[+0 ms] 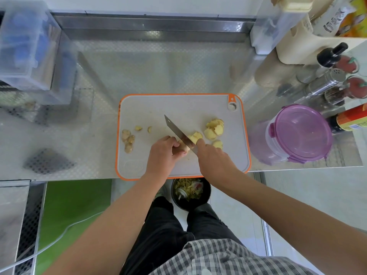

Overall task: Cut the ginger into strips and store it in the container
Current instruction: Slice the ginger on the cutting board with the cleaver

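Tan ginger (185, 148) in left hand (164, 153), beside right hand (213, 159).

Pale yellow ginger slices (213, 129) lie scattered on the cutting board (151, 108). Just right of it stands the container (299, 133), its purple lid on.

Open passage over board (178, 108) far half; container (297, 133), bottles (325, 84) block right.

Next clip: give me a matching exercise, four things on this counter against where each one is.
1 knife
2 purple-lidded container
3 peeled ginger slices
4 brown ginger trimmings

A right of the cutting board, lid on
B near the board's left edge
C gripped by the right hand
D on the board, right of the blade

Pairs: 1-C, 2-A, 3-D, 4-B
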